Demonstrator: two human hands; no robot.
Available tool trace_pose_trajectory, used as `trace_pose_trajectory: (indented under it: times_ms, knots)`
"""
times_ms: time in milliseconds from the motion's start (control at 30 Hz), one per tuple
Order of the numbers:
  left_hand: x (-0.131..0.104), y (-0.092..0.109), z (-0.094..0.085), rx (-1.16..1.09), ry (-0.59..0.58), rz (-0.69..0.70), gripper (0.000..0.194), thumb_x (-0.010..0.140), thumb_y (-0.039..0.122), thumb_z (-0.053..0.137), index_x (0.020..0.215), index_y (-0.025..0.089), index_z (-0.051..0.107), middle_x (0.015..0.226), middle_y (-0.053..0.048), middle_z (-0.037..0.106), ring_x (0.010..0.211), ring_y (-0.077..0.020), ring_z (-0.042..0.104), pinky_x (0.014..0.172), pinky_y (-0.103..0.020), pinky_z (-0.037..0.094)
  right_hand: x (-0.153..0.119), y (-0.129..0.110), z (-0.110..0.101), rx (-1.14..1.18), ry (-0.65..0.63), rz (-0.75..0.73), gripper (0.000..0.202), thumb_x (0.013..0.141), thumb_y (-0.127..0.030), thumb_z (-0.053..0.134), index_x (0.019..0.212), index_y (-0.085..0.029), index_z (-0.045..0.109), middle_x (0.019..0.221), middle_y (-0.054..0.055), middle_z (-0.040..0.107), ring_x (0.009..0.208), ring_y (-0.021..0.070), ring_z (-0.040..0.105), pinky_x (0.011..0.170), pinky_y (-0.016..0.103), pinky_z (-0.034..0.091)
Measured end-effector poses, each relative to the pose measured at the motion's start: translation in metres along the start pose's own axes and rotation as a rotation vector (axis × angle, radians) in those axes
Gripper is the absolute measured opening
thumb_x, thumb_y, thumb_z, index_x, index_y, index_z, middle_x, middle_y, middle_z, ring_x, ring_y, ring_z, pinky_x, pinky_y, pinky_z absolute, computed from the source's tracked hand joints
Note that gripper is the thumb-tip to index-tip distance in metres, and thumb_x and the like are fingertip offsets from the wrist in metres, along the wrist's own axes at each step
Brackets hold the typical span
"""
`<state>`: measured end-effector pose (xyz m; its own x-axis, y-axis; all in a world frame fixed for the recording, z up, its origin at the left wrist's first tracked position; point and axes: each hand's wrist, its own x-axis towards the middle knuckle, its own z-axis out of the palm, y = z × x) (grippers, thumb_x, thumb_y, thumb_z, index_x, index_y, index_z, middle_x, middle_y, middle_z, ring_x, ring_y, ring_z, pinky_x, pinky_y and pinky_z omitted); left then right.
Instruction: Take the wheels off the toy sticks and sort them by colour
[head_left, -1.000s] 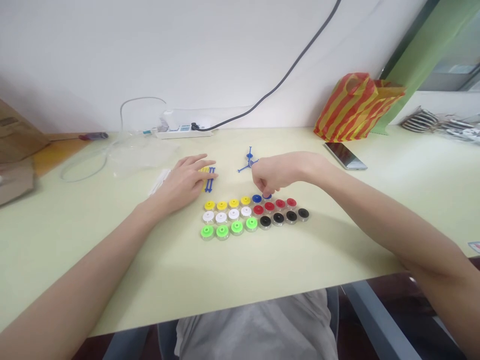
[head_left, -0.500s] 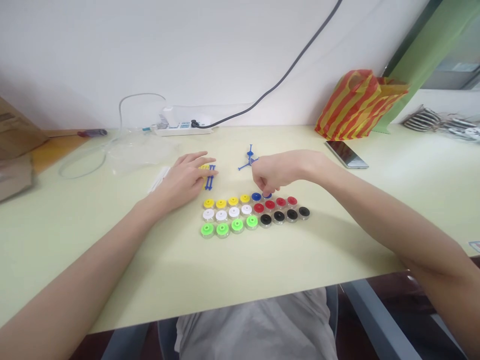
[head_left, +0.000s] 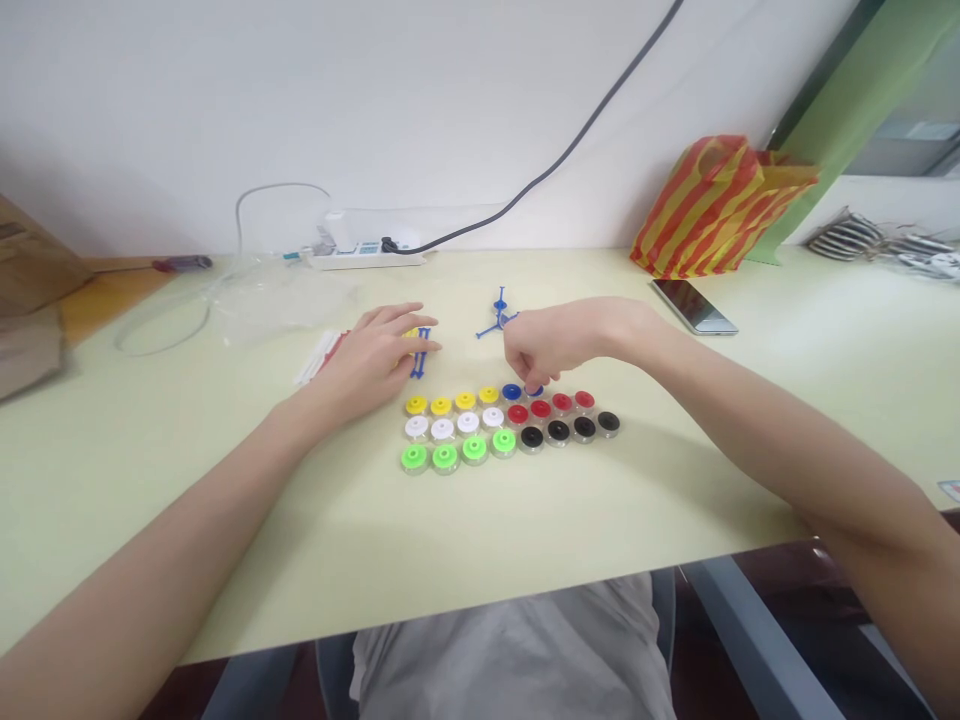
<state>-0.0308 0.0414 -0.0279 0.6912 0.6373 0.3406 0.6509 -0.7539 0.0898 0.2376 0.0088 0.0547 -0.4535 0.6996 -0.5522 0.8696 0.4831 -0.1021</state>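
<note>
Rows of small round pieces lie on the table: yellow pieces (head_left: 465,401) and blue pieces (head_left: 511,392) at the back, white pieces (head_left: 468,424) and red pieces (head_left: 540,409) in the middle, green pieces (head_left: 475,449) and black pieces (head_left: 558,432) in front. My right hand (head_left: 551,345) has its fingers closed down on the rightmost blue piece, which they partly hide. A blue three-armed part (head_left: 500,318) lies just left of that hand. With fingers spread, my left hand (head_left: 379,350) rests over yellow sticks and beside blue sticks (head_left: 421,354).
White sticks (head_left: 318,358) lie left of my left hand. Farther back are a power strip (head_left: 367,260), a clear plastic bag (head_left: 277,300), a screwdriver (head_left: 182,264), a phone (head_left: 694,306) and a striped bag (head_left: 716,210). A brown bag (head_left: 37,290) stands at far left.
My left hand has shifted slightly right over the sticks, uncovering some red beside the white ones. My right hand stays at the blue piece.
</note>
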Motion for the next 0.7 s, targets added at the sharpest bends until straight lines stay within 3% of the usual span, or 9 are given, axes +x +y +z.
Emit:
trace_pose_trajectory:
  times_ms: [367,700]
  knots:
    - [0.001,0.005,0.0,-0.015,-0.006,0.005,0.044,0.096,0.022,0.042,0.116,0.028,0.081,0.146,-0.005,0.068,0.151,-0.0311,0.048,0.123,-0.056,0.039,0.005,0.007,0.002,0.077,0.032,0.052,0.017,0.084,-0.025,0.086,0.079,-0.017,0.072,0.085,0.004,0.074,0.079,0.0199,0.067,0.069,0.032,0.043]
    - [0.0,0.008,-0.001,-0.024,-0.012,0.006,0.043,0.096,0.02,0.043,0.116,0.028,0.081,0.146,-0.005,0.068,0.151,-0.0295,0.047,0.124,-0.055,0.038,0.02,0.02,0.005,-0.017,0.067,0.139,0.03,0.08,-0.039,0.087,0.081,-0.017,0.068,0.086,0.005,0.072,0.073,0.0197,0.065,0.066,0.032,0.041]
